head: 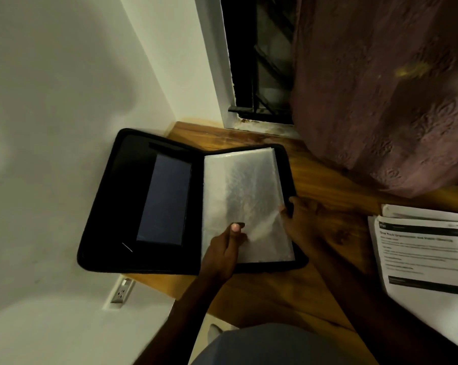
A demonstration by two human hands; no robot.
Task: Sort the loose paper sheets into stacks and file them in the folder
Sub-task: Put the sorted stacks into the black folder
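A black zip folder (109,206) lies open on the wooden table (322,185), its left cover leaning against the wall. Its right half shows clear plastic sleeves (238,185). My left hand (222,251) pinches the lower part of the top sleeve between thumb and fingers. My right hand (299,219) grips the right edge of the sleeves, thumb on top. A stack of printed paper sheets (422,254) lies at the right edge of the table, apart from both hands.
A white wall (51,127) runs along the left, with a socket (121,289) below the table edge. A dark window (259,61) and a maroon curtain (380,88) stand behind the table. The curtain's hem rests near the papers.
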